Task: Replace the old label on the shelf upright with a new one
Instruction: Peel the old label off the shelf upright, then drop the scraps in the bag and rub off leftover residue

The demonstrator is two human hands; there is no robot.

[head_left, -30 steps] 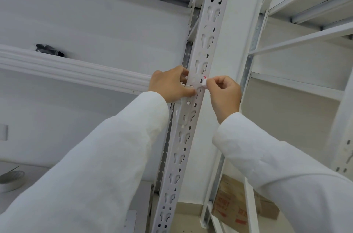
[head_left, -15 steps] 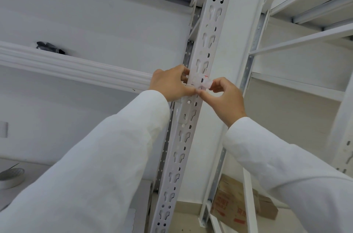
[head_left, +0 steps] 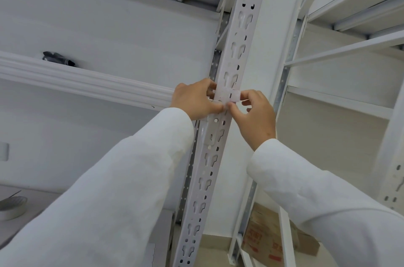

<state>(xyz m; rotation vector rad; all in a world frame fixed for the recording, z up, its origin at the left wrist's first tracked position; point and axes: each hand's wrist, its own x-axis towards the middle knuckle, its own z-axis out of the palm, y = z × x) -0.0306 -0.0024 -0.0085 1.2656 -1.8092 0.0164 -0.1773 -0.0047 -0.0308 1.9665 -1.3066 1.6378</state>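
Pinching a pale label point(head_left: 227, 95) flat against the slotted shelf upright point(head_left: 235, 48), the left hand point(head_left: 192, 100) and right hand point(head_left: 254, 113) meet at its lower edge. A shelf beam point(head_left: 87, 81) runs left; a cardboard box point(head_left: 271, 236) sits below.

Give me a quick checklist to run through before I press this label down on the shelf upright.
1. Label lies across the front of the shelf upright: ok.
2. Left hand holds the left end against the post: ok.
3. Right hand pinches the right end, which overhangs the post edge and is not yet wrapped: not ok.
4. Label sits level: cannot tell, the fingers cover its lower edge.
5. Old label fully removed underneath: cannot tell, the spot is covered.
6. Printed side faces outward: cannot tell, no print is readable.
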